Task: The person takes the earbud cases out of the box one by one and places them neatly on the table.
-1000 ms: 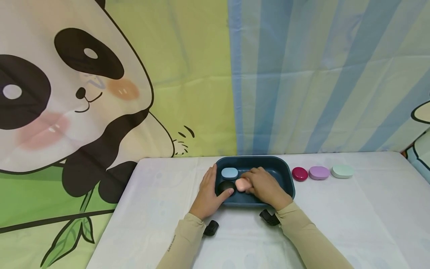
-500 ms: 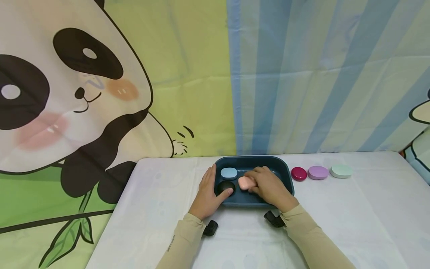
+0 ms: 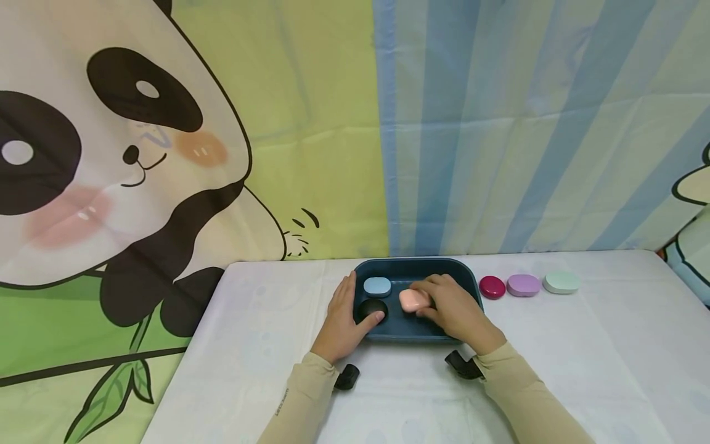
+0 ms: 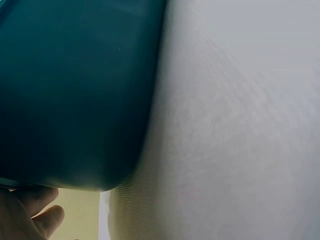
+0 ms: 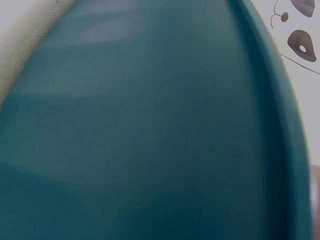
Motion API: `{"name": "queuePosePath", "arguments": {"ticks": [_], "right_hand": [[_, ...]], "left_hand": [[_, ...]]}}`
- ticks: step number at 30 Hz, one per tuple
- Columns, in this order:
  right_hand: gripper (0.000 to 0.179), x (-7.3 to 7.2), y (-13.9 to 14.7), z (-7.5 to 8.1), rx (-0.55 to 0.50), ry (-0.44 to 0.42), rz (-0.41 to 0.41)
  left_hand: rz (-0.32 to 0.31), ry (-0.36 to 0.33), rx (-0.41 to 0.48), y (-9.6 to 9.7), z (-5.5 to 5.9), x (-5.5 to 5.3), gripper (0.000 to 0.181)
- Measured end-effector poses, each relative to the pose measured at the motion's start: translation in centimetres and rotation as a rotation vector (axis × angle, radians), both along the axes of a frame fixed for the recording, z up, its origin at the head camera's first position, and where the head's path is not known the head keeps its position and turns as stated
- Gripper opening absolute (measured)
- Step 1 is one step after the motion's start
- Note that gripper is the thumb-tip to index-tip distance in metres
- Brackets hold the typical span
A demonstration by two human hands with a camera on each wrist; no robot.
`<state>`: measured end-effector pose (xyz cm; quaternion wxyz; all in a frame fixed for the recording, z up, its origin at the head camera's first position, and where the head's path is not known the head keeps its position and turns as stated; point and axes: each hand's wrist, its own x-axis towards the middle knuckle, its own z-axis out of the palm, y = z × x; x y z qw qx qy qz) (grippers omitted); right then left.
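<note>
A dark blue rectangular tray (image 3: 413,338) stands on the white-covered table. My left hand (image 3: 339,324) holds its left side, fingers along the outer wall and thumb reaching over the rim beside a round black object (image 3: 371,308). In the left wrist view, fingertips (image 4: 50,217) show beyond the tray wall (image 4: 75,100). Inside the tray, my right hand (image 3: 452,308) pinches a small rounded pink piece (image 3: 413,300), shaped like a soap bar. A similar light blue piece (image 3: 377,287) lies at the tray's back left. Tray wall (image 5: 150,125) fills most of the right wrist view.
Right of the tray, a round red piece (image 3: 492,287), a purple oval piece (image 3: 524,285) and a mint green oval piece (image 3: 561,282) lie in a row. A panda-print cloth (image 3: 310,123) hangs behind the table (image 3: 610,357).
My right hand has shifted to the right inside the tray with the pink piece, away from the black object. The left hand stays in place.
</note>
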<state>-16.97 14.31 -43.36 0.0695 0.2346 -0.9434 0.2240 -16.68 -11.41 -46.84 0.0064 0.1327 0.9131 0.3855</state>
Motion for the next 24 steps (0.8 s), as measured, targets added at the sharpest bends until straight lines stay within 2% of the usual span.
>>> {"name": "queuePosePath", "arguments": {"ticks": [11,17,24], "right_hand": [[0.048,0.8,0.8,0.9,-0.002,-0.007,-0.036],[0.05,1.2,1.5,1.6,-0.02,0.012,-0.031],[0.053,1.8,2.3,1.9,-0.027,-0.016,-0.071]], "left_hand": [[0.007,-0.013,0.005,0.0,0.1,0.2,0.1],[-0.005,0.012,0.019,0.0,0.0,0.1,0.101],[-0.008,0.015,0.02,-0.1,-0.1,0.0,0.102]]}}
